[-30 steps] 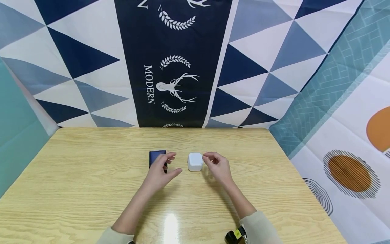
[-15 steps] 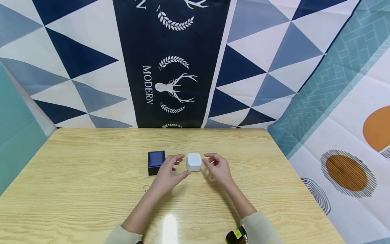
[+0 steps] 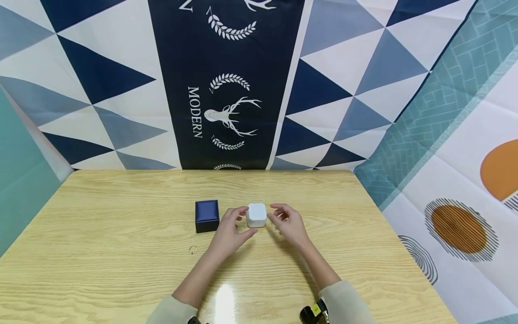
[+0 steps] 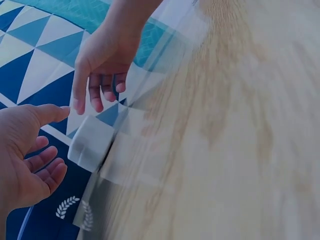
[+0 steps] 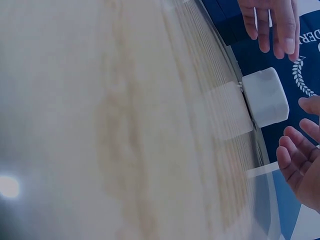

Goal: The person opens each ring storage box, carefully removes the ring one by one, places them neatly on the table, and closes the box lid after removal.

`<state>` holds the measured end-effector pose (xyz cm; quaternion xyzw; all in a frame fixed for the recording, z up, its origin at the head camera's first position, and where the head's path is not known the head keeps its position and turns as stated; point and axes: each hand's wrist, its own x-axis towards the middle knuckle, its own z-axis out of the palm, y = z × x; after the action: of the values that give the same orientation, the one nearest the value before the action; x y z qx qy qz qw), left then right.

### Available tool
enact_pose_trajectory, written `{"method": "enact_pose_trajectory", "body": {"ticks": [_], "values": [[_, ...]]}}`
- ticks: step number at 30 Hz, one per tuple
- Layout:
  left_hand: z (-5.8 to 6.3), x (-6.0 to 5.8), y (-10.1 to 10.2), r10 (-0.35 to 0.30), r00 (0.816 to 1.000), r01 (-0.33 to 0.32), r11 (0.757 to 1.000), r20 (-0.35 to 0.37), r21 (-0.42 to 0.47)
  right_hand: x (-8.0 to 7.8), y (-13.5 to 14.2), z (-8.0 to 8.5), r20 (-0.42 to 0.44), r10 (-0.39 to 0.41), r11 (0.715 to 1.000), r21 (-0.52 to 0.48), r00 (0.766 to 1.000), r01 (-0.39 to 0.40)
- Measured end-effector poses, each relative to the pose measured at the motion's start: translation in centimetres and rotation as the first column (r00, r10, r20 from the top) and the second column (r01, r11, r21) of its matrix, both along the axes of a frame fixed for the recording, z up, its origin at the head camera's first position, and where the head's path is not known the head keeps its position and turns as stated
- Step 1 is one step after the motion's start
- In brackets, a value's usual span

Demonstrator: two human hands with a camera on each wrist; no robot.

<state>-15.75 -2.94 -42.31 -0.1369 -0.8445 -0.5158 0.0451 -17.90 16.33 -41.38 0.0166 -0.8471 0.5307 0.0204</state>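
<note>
A small white box (image 3: 256,215) with rounded corners sits on the wooden table between both hands. My left hand (image 3: 229,228) is at its left side, thumb and fingers spread apart, fingertips close to the box. On the other side, my right hand (image 3: 290,225) has its thumb and forefinger near the right face, the remaining fingers loosely bent. In the left wrist view, gaps show between the white box (image 4: 91,144) and the fingers of both hands. The right wrist view shows the white box (image 5: 265,97) likewise ungripped.
A dark navy box (image 3: 207,216) with a shiny blue top stands left of the left hand. In front of it lies a thin ring (image 3: 193,249). Patterned cloth walls (image 3: 226,54) rise behind the table (image 3: 113,234) and at its sides.
My left hand has moved right, away from the navy box to the white box's left side, uncovering the navy box and the ring. My right hand stays almost in place.
</note>
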Motion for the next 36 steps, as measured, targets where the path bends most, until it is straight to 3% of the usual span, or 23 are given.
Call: {"method": "enact_pose_trajectory", "body": {"ticks": [4,15,36], "values": [[-0.3,-0.3,0.2,0.016,1.0,-0.016,1.0,0.026,0.001,0.0,-0.1,0.1,-0.013,0.012,1.0,0.006,1.0,-0.012],[-0.9,-0.9,0.7,0.049,0.995,-0.05,0.999,0.087,0.013,-0.8,0.5,-1.6,-0.07,0.044,0.998,0.04,0.997,-0.041],[-1.8,-2.2,0.8,0.056,0.987,-0.061,0.998,0.149,0.029,-1.3,0.1,-2.0,-0.013,0.158,0.987,0.03,0.987,-0.157]]}}
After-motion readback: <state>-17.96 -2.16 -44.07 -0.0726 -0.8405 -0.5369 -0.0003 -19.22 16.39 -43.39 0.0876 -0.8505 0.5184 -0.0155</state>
